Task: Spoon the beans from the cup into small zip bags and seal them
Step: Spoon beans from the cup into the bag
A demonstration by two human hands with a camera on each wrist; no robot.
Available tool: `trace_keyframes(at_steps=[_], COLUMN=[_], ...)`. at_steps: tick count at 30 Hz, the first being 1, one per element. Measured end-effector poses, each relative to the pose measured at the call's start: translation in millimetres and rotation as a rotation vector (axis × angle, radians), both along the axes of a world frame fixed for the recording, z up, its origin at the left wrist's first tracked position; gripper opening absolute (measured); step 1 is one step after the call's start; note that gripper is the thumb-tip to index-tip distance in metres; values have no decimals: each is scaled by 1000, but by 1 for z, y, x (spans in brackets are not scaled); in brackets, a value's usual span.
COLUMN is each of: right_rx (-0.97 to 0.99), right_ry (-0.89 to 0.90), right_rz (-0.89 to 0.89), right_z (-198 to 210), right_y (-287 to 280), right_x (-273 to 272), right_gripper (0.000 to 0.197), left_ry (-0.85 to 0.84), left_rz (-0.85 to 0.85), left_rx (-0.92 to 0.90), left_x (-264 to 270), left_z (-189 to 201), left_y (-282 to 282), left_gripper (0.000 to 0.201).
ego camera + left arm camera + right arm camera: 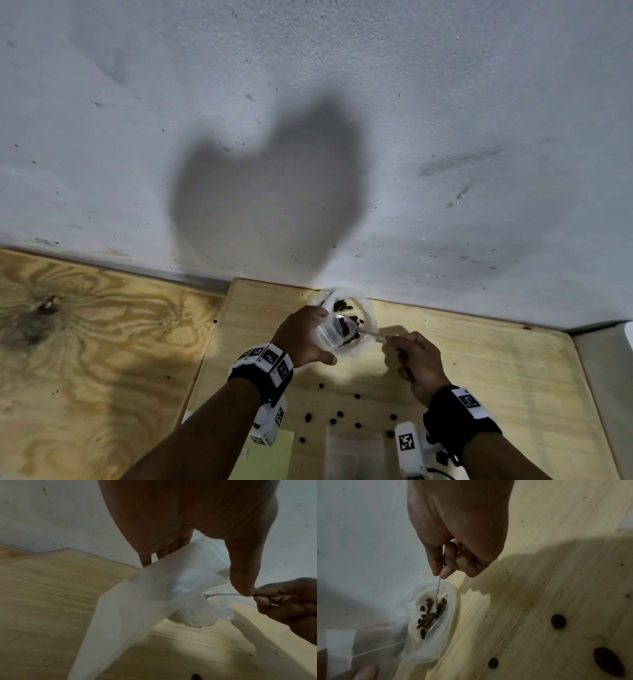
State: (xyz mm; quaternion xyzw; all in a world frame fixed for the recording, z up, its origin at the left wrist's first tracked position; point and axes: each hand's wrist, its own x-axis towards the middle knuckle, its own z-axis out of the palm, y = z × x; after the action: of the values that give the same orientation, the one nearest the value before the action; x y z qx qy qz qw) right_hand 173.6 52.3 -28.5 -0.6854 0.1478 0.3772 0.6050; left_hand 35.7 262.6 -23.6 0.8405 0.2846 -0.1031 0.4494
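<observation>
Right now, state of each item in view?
zip bag: mouth open, gripped by left hand.
spoon: bowl loaded with beans, handle pinched by right hand.
cup: on the table, some beans inside.
loose beans: scattered on the table.

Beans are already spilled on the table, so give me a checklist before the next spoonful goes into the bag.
1. Left hand holds the zip bag: ok.
2. Bag mouth open toward the spoon: cannot tell.
3. Right hand fingers pinch the spoon handle: ok.
4. Spoon bowl loaded with beans in the cup: ok.
5. Table free of loose beans: not ok, several lie near the wrists.
6. Spare bags within reach: cannot tell.
</observation>
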Motion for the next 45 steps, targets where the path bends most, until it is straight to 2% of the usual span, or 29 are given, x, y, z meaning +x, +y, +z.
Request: trace_keyframes(at_steps=[4, 12, 18, 20, 22, 26, 28, 32, 36, 39, 42, 45], right_rx=[52, 164, 72, 30, 32, 44, -19, -123, -240, -266, -266, -299], right_ry=[-48, -279, -608, -664, -674, -631, -673, -816, -976, -1053, -1098, -1099], right_rz=[16, 134, 357, 419, 391, 161, 148, 345, 485, 513, 523, 536], right_z=[18, 50, 58, 58, 57, 50, 41, 25, 30, 40, 46, 47], right_y=[-7, -1, 18, 21, 18, 3, 1, 15, 13, -2, -17, -24], right_x=[14, 30, 13, 9, 9, 18, 16, -3, -5, 1, 7, 5], right_gripper=[25, 22, 27, 27, 26, 27, 28, 38, 42, 42, 39, 38], left_ry=[75, 128, 115, 114, 115, 124, 129, 108, 80, 53, 45, 74], left_rz=[-14, -48, -9, 5, 19, 63, 63, 46, 65, 99, 100, 63], left_rx=[39, 15, -21, -32, -48, -86, -99, -133, -190, -201, -198, -195], left_x=[5, 12, 13, 14, 14, 11, 10, 13, 15, 16, 19, 24], left_z=[3, 11, 11, 12, 12, 10, 11, 13, 11, 7, 6, 8], left_y=[8, 15, 15, 14, 14, 16, 17, 16, 18, 21, 20, 16], left_gripper=[104, 107, 101, 98, 97, 98, 97, 99, 108, 96, 71, 69])
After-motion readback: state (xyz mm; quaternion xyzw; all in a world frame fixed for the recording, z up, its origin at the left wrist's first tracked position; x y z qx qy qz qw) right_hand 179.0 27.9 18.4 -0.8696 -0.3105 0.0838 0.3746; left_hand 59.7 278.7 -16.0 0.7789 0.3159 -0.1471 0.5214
